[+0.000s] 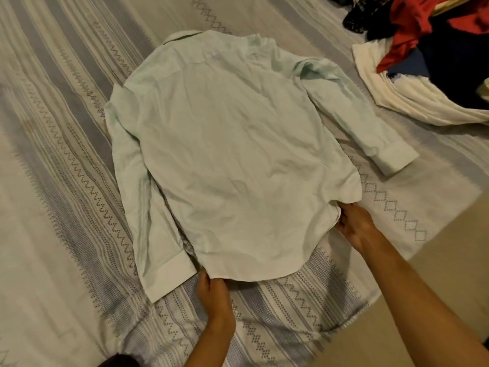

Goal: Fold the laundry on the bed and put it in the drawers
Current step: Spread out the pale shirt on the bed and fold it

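Smoothing: head view, shirt lay back-up mid-frame on the bed, flattened for folding.
Left hand: pinched the hem's lower left corner.
Right hand: gripped the hem's right edge, pulling it taut.
Laundry pile: upper right, waiting.

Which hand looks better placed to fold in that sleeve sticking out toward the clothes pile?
The right hand: it holds the shirt hem on the side where the sleeve lies. The left hand grips the opposite corner.
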The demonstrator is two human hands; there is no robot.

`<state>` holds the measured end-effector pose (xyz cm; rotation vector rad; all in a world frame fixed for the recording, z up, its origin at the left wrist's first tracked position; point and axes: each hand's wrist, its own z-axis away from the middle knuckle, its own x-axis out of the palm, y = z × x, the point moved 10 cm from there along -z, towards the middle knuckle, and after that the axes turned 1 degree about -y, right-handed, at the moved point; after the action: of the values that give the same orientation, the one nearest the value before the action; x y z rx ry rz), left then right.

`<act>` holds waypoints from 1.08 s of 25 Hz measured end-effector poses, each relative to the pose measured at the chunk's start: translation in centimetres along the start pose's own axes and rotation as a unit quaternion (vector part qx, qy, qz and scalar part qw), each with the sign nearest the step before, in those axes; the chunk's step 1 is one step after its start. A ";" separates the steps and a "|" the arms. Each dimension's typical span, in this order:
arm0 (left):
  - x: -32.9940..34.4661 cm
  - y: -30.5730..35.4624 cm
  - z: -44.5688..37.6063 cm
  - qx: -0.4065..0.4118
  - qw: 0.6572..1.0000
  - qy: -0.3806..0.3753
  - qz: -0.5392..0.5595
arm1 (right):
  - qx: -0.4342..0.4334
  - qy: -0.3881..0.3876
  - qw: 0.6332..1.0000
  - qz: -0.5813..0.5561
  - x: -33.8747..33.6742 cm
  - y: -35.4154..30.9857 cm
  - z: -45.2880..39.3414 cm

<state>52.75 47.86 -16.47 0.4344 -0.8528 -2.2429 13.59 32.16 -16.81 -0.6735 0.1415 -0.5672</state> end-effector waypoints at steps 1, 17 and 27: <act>-0.2 -0.5 -0.4 -0.036 0.998 0.014 0.039 | 0.000 0.002 1.000 -0.027 0.0 0.0 -0.2; 6.3 0.1 2.1 -0.113 0.976 -0.136 0.128 | 0.023 -0.084 0.978 -0.192 0.3 3.3 3.8; -1.8 -0.5 2.3 0.131 0.955 -0.004 -0.268 | -0.029 0.075 0.968 -0.240 -6.1 -2.0 3.7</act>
<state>52.54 50.43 -15.01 0.8661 -1.1496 -2.6238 8.67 36.23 -12.97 -0.7241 0.1370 -1.0843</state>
